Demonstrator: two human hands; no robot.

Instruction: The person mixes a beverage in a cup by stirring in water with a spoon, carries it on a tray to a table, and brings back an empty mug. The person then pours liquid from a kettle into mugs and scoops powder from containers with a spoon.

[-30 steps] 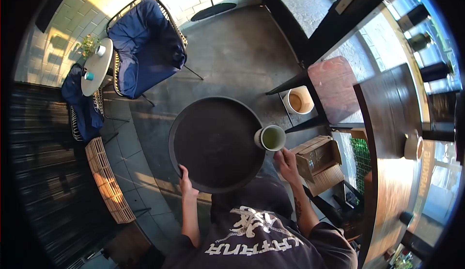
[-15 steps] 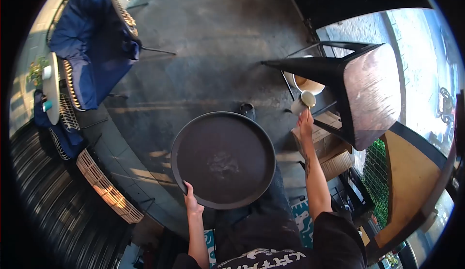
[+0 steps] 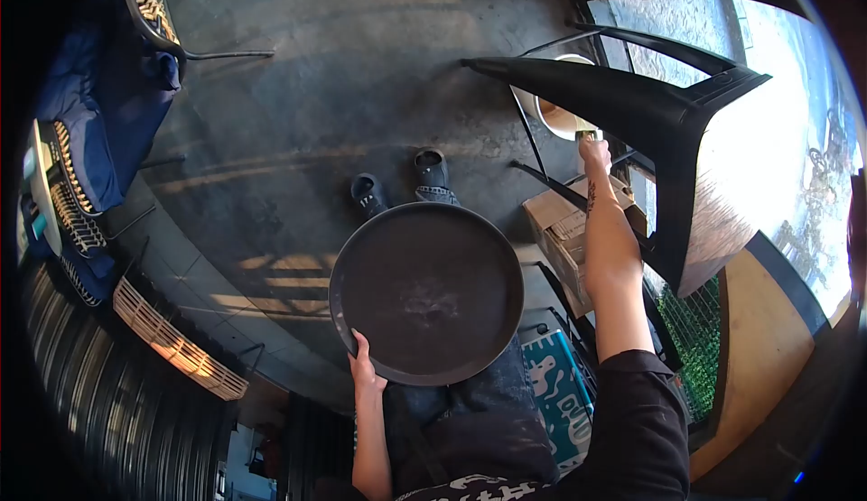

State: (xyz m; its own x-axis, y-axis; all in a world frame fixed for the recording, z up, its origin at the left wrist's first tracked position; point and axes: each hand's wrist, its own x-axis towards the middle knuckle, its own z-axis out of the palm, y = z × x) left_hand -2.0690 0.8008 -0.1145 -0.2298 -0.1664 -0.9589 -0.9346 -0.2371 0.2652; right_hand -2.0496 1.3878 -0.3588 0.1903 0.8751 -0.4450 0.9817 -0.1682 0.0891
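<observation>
My left hand (image 3: 365, 367) grips the near-left rim of a round dark tray (image 3: 424, 275), thumb on top. The tray is held level over my legs and bears only pale scuff marks. My right arm is stretched out to the right, and my right hand (image 3: 593, 151) is closed on a mug (image 3: 586, 134), mostly hidden behind the fingers. The mug is at the near edge of a white bucket (image 3: 562, 104) with a brownish inside, which stands among the legs of a tall black stool (image 3: 623, 104). Whether mug and bucket touch, I cannot tell.
A cardboard box (image 3: 560, 230) stands beneath the stool. My dark shoes (image 3: 432, 169) are on the concrete floor beyond the tray. To the left are a blue-cushioned chair (image 3: 99, 113), a small round table (image 3: 42, 176) and a slatted wooden seat (image 3: 176, 343). A teal patterned panel (image 3: 555, 393) lies near my right leg.
My right hand has moved farther out with the mug, up to the bucket. My view has shifted right, and both shoes now show. The left hand still holds the tray.
</observation>
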